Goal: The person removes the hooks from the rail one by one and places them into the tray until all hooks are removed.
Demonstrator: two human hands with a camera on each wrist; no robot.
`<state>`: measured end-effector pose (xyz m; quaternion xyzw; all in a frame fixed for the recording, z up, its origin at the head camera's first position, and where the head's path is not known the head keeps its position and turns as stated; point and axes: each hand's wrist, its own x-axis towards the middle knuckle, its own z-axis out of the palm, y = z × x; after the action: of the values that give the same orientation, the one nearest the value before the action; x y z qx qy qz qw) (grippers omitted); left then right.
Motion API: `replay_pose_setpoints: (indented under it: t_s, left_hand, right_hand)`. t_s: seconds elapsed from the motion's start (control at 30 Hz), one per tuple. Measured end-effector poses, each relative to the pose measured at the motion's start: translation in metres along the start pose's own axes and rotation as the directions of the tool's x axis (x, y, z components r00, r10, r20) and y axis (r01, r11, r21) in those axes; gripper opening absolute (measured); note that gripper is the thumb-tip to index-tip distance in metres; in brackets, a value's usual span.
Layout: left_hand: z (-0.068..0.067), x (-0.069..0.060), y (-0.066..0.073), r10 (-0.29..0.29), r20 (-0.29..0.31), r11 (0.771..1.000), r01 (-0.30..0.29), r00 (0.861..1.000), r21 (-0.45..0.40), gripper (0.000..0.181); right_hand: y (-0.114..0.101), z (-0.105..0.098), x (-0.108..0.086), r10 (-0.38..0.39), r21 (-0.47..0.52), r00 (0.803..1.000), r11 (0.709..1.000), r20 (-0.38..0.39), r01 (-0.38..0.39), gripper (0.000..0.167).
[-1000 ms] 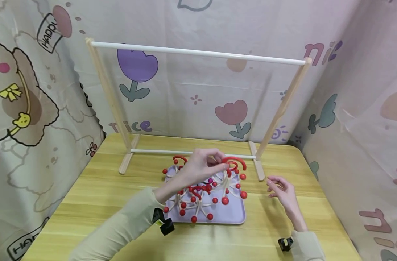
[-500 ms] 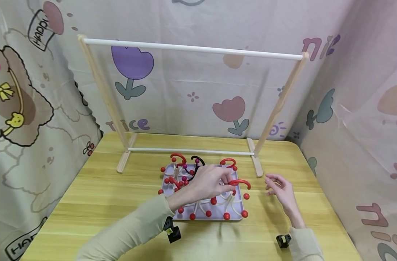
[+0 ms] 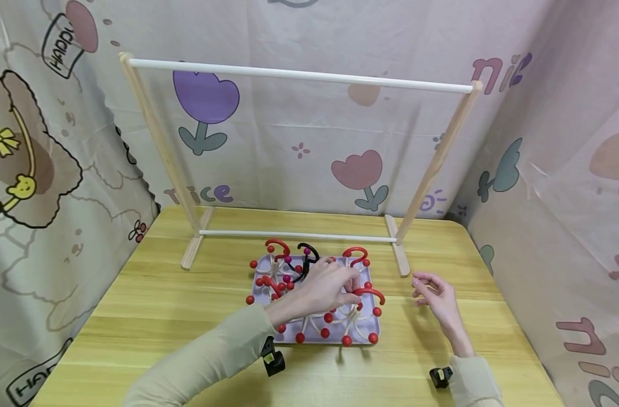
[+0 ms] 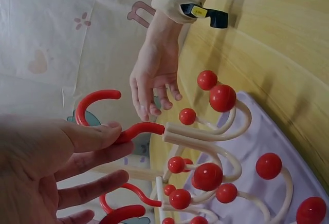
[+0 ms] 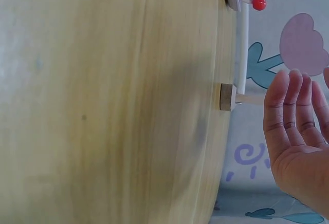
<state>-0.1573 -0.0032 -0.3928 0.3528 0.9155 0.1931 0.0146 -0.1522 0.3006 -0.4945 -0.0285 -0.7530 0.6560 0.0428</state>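
My left hand (image 3: 327,288) pinches the red S-shaped hook (image 4: 141,128) of a small hanger between thumb and index finger. Cream curved arms tipped with red balls (image 4: 222,98) spread from its lower end. In the head view it hangs over the front right of a lavender tray (image 4: 267,126); whether its balls touch the tray I cannot tell. Similar red-hooked hangers (image 3: 278,247) and a black one (image 3: 306,265) with magenta balls stand on the tray, partly hidden by the hand. My right hand (image 3: 438,302) is held above the table right of the tray, fingers loosely bent, holding nothing.
Behind the tray stands a rack with wooden posts (image 3: 161,138) and a white top bar (image 3: 299,74). Its wooden foot (image 3: 398,249) is near the tray's back right corner. A printed curtain (image 3: 289,181) closes off the back of the wooden table (image 3: 151,316).
My left hand has brought the red-hooked hanger from the tray's back right toward its front right corner and lowered it slightly. The right hand has barely moved.
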Motion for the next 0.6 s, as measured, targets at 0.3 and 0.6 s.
replay_pose_setpoints:
  t_s: [0.3, 0.6]
  left_hand:
    - [0.011, 0.005, -0.003, -0.014, 0.023, 1.0, 0.013, 1.0, 0.029, 0.019]
    - [0.021, 0.003, -0.004, -0.02, 0.0, 0.994, 0.02, 1.0, 0.108, 0.024]
  right_hand:
    - [0.002, 0.0, 0.0, 0.007, -0.002, 1.0, 1.0, -0.008, -0.007, 0.01]
    - [0.004, 0.001, 0.0, 0.01, -0.005, 1.0, 1.0, 0.004, -0.01, 0.008]
